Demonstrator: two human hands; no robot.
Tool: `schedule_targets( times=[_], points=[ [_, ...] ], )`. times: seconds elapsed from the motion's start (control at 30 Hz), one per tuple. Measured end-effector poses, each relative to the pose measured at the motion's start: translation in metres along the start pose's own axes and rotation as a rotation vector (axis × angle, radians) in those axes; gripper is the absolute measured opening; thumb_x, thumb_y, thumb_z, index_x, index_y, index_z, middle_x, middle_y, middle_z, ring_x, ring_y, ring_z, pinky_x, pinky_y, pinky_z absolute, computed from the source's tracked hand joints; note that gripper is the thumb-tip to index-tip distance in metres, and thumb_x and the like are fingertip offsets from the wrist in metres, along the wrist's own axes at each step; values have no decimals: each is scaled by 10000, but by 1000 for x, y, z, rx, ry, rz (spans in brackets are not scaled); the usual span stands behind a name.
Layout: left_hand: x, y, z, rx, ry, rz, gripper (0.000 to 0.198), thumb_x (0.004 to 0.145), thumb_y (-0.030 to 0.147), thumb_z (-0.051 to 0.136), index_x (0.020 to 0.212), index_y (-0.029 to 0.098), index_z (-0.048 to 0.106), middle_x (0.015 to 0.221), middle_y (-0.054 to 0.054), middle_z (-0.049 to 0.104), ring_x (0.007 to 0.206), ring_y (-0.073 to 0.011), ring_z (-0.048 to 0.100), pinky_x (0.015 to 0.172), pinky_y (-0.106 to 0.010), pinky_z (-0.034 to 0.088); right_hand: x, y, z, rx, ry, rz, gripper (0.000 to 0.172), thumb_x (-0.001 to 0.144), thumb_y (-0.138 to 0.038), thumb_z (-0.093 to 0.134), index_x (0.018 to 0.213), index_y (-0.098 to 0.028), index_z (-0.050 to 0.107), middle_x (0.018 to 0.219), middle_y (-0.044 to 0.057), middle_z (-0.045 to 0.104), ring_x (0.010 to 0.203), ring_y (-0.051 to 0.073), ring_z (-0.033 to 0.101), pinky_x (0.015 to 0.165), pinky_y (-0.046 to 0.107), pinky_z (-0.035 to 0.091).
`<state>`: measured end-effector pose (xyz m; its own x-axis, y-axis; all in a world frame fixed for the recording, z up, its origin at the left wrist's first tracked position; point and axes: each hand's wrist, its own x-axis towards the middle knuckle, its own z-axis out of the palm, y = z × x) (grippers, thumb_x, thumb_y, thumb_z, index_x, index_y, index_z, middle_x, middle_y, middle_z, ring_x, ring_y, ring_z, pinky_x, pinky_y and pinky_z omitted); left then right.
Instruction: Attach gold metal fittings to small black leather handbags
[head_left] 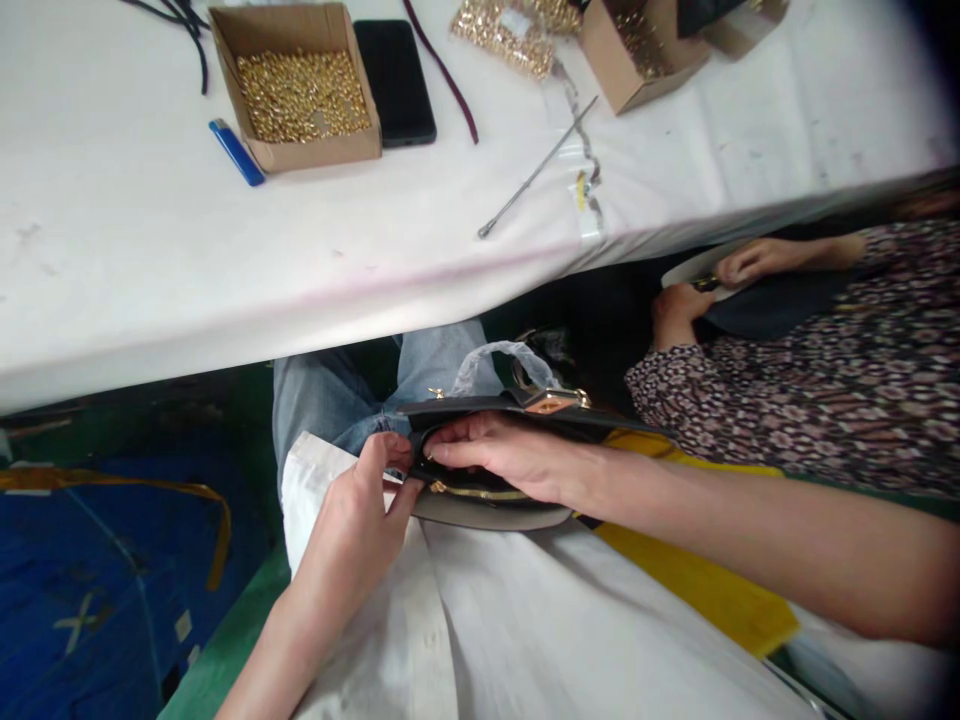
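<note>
A dark handbag [487, 518] with a pale edge lies on my lap, its mouth toward me. A gold zipper [487, 494] runs along the opening, and a handle [506, 350] wrapped in clear film arches up on the far side beside gold hardware [555, 402]. My left hand [379, 485] pinches the bag's left end between thumb and fingers. Inside the opening, close to the left hand's fingertips, my right hand [491, 450] has its thumb and fingers pressed together; what lies between them is hidden.
On the white-covered table [337, 270] stand a box of gold studs [304, 95] and another cardboard box [637, 60]. A phone [395, 82], a blue lighter [237, 153], a bag of gold pieces [506, 35] and a metal rod [536, 170] lie there. At right, a co-worker's hands [712, 290] hold a dark piece.
</note>
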<state>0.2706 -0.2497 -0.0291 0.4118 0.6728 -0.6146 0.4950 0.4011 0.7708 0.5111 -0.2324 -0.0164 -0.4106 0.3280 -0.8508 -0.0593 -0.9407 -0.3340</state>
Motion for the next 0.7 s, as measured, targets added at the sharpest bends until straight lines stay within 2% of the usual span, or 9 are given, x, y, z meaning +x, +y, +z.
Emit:
schedule_targets(
  times=[0.1,0.27,0.53,0.7],
  points=[
    [0,1,0,-16,3,8,318,1009,172,679,1290,257,558,1208,-42,777,959,-195,796,807,-329,696,0,2,2,-11,-22,21,271,887,-464,896,991,-218,851,1053,27,809,1016,235,686,995,355,517],
    [-1,2,0,-33,-14,6,333,993,154,678,1292,243,559,1185,-50,799,933,-199,797,811,-340,679,6,10,5,-45,-7,21,222,870,-417,882,952,-217,831,1063,27,809,1032,236,682,1011,361,513],
    [-1,2,-1,-118,-11,-51,414,932,115,703,1322,221,616,1126,-35,803,879,-183,788,795,-330,660,9,13,13,-72,23,-8,161,858,-307,852,902,-217,726,917,9,709,900,212,634,888,348,515],
    [-5,3,-3,-164,1,-104,367,908,151,769,1261,222,694,1136,-34,809,891,-201,797,793,-332,664,5,6,13,-139,-30,-12,104,911,-236,762,1007,-211,734,1019,21,714,981,214,621,905,337,513]
  ],
)
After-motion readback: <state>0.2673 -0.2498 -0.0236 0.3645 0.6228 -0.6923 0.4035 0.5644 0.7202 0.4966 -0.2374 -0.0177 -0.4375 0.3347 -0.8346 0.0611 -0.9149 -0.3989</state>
